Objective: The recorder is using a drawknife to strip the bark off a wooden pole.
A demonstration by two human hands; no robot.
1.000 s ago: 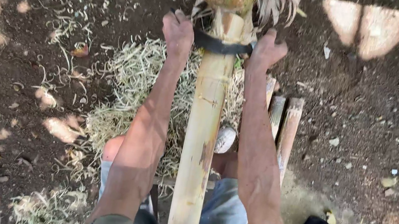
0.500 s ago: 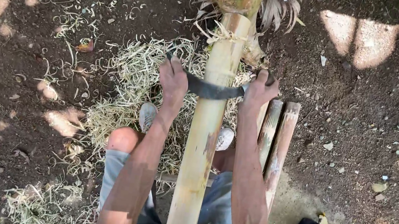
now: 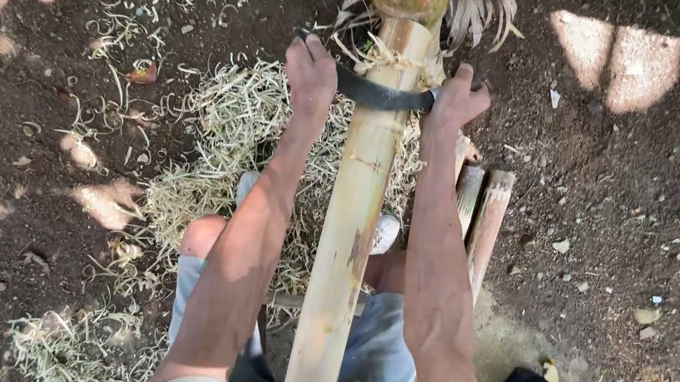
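Both arms stretched out along the bamboo pole (image 3: 354, 220), which runs lengthwise between the knees. Left hand (image 3: 311, 74) and right hand (image 3: 454, 102) each have fingers wrapped tight round an end of the dark curved blade (image 3: 380, 94), lying crosswise on the pole near its far end. Pale shavings (image 3: 223, 129) heaped underneath on the dirt ground (image 3: 33, 82). Short cut bamboo pieces (image 3: 480, 212) lie just right.

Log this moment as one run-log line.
left hand: grips blade end | right hand: grips other end | curved blade: across bamboo pole | shavings: on soil under pole
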